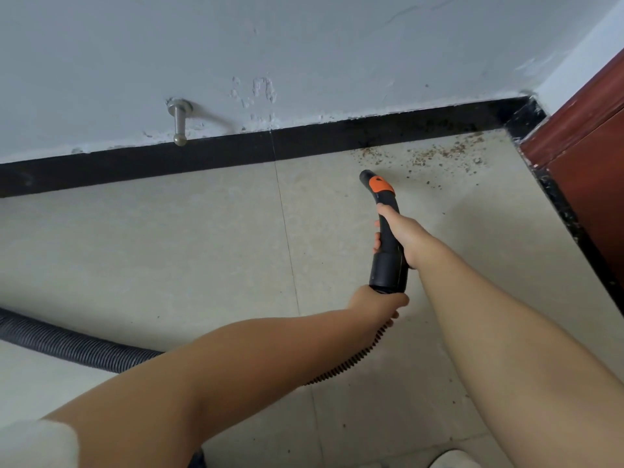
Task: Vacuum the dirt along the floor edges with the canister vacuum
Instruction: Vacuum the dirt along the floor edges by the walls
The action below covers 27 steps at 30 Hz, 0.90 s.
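The right hand (pixel 401 236) is wrapped around the curved black vacuum handle (pixel 388 238), fingers curled under it and thumb lying along the top, arm stretched forward toward the corner of the room. The left hand (pixel 378 304) grips the ribbed hose (pixel 67 342) just behind the handle's wide black collar, fingers closed around it. The handle bends forward and down, and an orange cap (pixel 381 185) sits near its front end; a small dark mark shows on the orange part, but no brand name or writing can be read anywhere on the tool. The open black nozzle tip (pixel 364 175) points at the floor close to a scatter of brown dirt (pixel 439 155), which lies on the pale beige floor tiles (pixel 169 248) along the wall and into the right-hand corner; whether the tip touches the floor cannot be told. From the left hand the hose curves down under the left forearm and runs away across the floor to the left edge of the view, grey and corrugated. The canister itself is out of view. A black baseboard (pixel 152 163) runs along the foot of the grey-white wall (pixel 304 45), whose paint is chipped and flaking just above it. A metal door stopper (pixel 179 123) sticks out of the wall, left of the hands. At the right, a reddish-brown door frame (pixel 584 136) meets a black threshold strip. A white sleeve edge shows at the lower left.
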Each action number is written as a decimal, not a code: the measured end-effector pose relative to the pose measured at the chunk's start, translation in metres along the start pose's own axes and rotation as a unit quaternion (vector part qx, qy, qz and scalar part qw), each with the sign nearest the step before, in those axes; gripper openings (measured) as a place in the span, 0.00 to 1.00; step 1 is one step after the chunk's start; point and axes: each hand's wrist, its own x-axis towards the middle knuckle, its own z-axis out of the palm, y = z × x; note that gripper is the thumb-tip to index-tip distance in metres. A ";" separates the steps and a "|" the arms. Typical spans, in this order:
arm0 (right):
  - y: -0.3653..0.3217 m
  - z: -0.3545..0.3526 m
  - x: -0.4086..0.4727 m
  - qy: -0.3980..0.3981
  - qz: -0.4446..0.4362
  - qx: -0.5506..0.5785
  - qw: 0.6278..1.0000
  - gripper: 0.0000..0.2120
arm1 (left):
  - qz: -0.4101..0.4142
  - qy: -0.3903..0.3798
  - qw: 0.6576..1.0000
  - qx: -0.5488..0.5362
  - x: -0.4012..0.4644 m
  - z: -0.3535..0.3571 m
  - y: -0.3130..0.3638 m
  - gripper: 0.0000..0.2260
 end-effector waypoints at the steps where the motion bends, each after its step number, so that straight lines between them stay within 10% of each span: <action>1: -0.004 0.004 0.002 0.001 -0.003 -0.004 1.000 0.17 | 0.003 -0.001 1.000 -0.006 0.001 -0.004 0.004 0.08; 27: 0.025 -0.066 -0.055 0.039 0.070 -0.046 0.996 0.18 | -0.032 -0.123 0.992 0.026 -0.037 0.065 -0.027 0.06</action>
